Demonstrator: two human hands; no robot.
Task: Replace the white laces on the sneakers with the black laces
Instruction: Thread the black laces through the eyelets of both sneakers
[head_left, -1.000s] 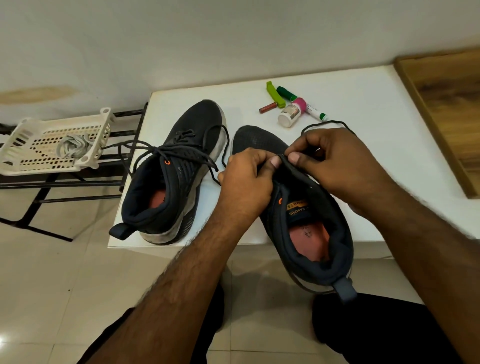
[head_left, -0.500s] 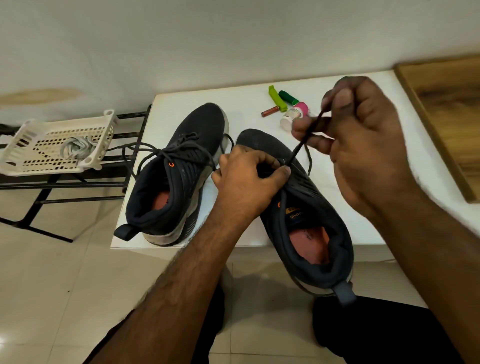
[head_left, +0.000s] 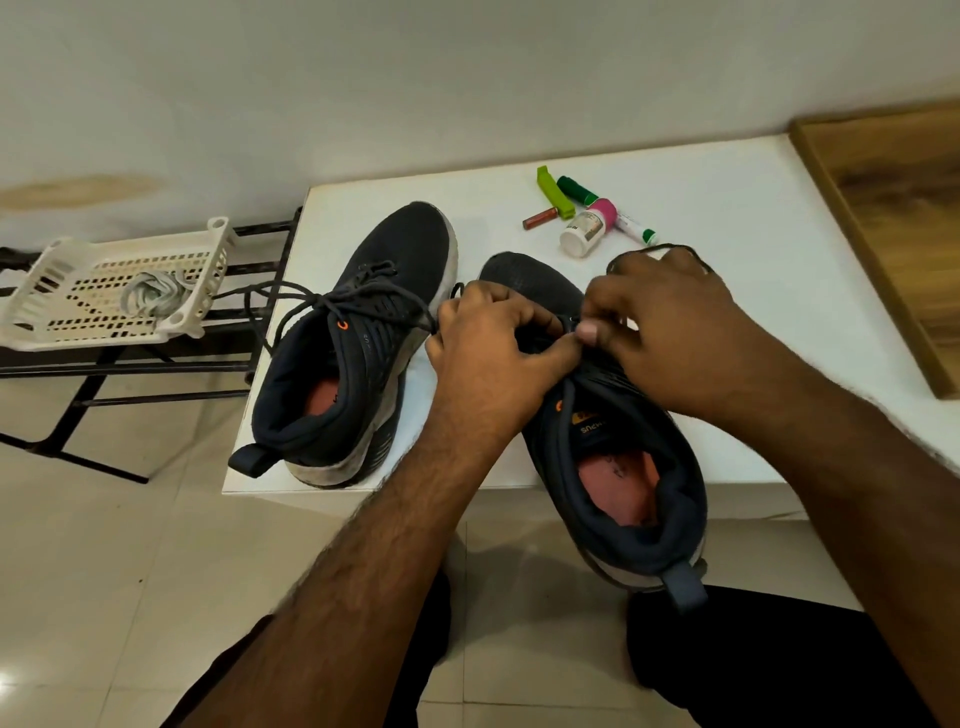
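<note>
Tabletop (head_left: 727, 218): white, front edge right under both sneakers, wall behind the back edge. Wooden panel (head_left: 893, 218) borders the right edge. Open surface right of my hands.

Left sneaker (head_left: 358, 358) near the front-left corner, heel at the front edge, already threaded black, loose ends trailing over the left edge. Right sneaker (head_left: 613, 457) at mid front edge, heel overhanging toward my lap.

Basket (head_left: 104, 296) on the rack off the left edge holds the white laces (head_left: 150, 296). Removal looks done.

Change: half a second ago my right hand (head_left: 675, 332) was up high pulling the black lace (head_left: 654, 252) taut; now it's back down at the eyelets. So one pull-through is finished and the next eyelet is up, as I read it.

Left hand (head_left: 493, 348) grips the sneaker's upper, fingers curled round it. Right hand pinches something at the eyelet row, presumably the lace; tip hidden. Slack loops behind the right knuckles.

Small clutter near the back edge: bottle (head_left: 584, 234), green marker (head_left: 576, 191), green clip (head_left: 553, 189), red tube (head_left: 540, 218). Lace loop lies close to them, snag risk on the next pull.
</note>
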